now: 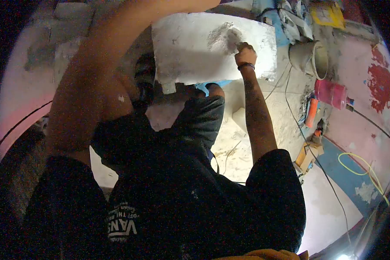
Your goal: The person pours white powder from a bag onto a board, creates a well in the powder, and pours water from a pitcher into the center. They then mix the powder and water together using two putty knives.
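Observation:
A white rectangular slab or board [182,52], its face smudged grey, lies in front of my knees. On its upper right part sits a patch of rough grey, powdery material [219,37]. My right hand [246,56], with a dark band at the wrist, is closed at the right edge of this patch. Its fingers curl round something small and dark that I cannot make out. My left arm bends across the upper left over the slab's top edge. The left hand itself lies beyond the top of the view.
A pale bucket [320,60] lies tipped on its side at right, near a pink bottle [330,94] and an orange cylinder [311,112]. Cables [297,125] run along the floor. A yellow hose [370,173], a small cardboard box [307,157] and a yellow bag [328,15] lie around.

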`<state>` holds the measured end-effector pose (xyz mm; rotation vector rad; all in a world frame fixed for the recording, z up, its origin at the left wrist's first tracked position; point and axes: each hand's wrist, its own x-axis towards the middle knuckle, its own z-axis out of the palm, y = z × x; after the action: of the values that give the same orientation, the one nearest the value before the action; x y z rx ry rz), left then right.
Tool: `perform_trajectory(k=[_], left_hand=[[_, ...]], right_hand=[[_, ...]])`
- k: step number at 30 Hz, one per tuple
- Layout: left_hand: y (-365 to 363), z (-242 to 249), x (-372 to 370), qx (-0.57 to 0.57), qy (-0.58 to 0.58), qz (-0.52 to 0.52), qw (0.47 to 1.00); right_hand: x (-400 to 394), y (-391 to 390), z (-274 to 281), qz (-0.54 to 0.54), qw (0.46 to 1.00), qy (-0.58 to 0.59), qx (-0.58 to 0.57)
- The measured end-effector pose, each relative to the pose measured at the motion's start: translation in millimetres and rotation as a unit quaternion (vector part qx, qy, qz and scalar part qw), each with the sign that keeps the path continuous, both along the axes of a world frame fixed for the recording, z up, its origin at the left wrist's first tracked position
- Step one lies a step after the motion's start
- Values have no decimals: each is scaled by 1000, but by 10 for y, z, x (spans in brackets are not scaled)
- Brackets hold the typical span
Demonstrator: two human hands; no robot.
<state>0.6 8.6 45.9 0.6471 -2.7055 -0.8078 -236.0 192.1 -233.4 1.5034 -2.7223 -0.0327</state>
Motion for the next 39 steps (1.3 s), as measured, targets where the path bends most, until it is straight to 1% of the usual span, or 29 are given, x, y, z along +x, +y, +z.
perform_trajectory(k=[1, 2, 3, 4, 5, 6, 8, 9, 11, 12, 13, 15, 16, 17, 19, 21, 22, 23, 25, 26, 27, 29, 31, 32, 33, 35, 36, 37, 39], left_hand=[[15, -61, 12, -50, 33, -3, 998], [14, -35, 16, -75, 52, -2, 996], [14, -9, 21, -100, 70, -1, 993], [-21, 34, 1, -51, 27, -8, 998], [-27, 56, 5, 2, -18, -15, 1000], [-9, 17, 28, 5, -20, -13, 1000], [20, -21, 40, -36, 32, -1, 999], [28, -8, 38, -51, 49, 3, 998], [-4, 81, -12, 24, -42, -18, 999], [4, 87, -18, 24, -41, -17, 999], [20, 81, -21, 15, -45, -12, 999], [39, 96, -24, 9, -48, -8, 999], [39, 114, -36, 17, -55, -6, 998], [35, 128, -48, 25, -62, -2, 998], [28, 119, -63, 27, -47, -2, 999], [47, 76, -76, 34, -37, -4, 999], [51, 61, -82, 15, -28, -11, 999], [47, 52, -98, -4, -20, -20, 1000], [31, -3, -175, 19, -38, -24, 999], [28, 8, -192, 41, -54, -23, 997], [14, 24, -193, 39, -54, -21, 998], [-18, 61, -167, 27, -59, -72, 995], [-26, 84, -146, 45, -65, -65, 995], [-31, 85, -144, 64, -69, -61, 994], [-38, 64, -142, 66, -71, -60, 993], [-50, 6, -149, 9, -60, -71, 996], [-51, -42, -155, 13, -63, -72, 995], [-50, -90, -169, -8, -44, -60, 997], [-23, -109, -193, -29, -23, -55, 998]], right_hand=[[13, -10, 73, -5, 999, -6, 38], [-24, -8, 135, -5, 999, -2, 36], [-77, -13, 205, 18, 999, 6, 43], [-109, -5, 252, 41, 998, 11, 53], [-98, -42, 372, 18, 998, 14, 55], [-129, -84, 433, 5, 998, 10, 56], [-186, -139, 513, -1, 998, 17, 54], [-234, -151, 468, -1, 998, 17, 54], [-384, -214, 248, -17, 999, -19, 48], [-431, -200, 108, 17, 998, -37, 38], [-470, -202, -137, -2, 998, 5, 63], [-297, -155, -56, 33, 999, 4, 39], [-208, -104, 60, 75, 997, 3, 7], [-201, -101, 108, 44, 998, -23, 23], [-281, -103, 238, 81, 996, -3, 49], [-411, -169, 336, 47, 993, 30, 102], [-492, -203, 359, 21, 998, -7, 60], [-588, -250, 405, 81, 995, 13, 58], [-734, -397, 379, 34, 999, -3, 39], [-805, -459, 358, 33, 999, -3, 37], [-866, -524, 337, 47, 998, -5, 41], [-959, -668, 243, 63, 997, -9, 45], [-1035, -791, 62, 61, 992, -11, 106], [-1012, -823, 2, 125, 990, -18, 67], [-996, -828, -53, 126, 989, -20, 68], [-893, -822, -122, 95, 991, -21, 94], [-830, -775, -93, 92, 991, -46, 89], [-773, -716, -89, 89, 991, -49, 91], [-636, -596, -1, 124, 988, -62, 74]])
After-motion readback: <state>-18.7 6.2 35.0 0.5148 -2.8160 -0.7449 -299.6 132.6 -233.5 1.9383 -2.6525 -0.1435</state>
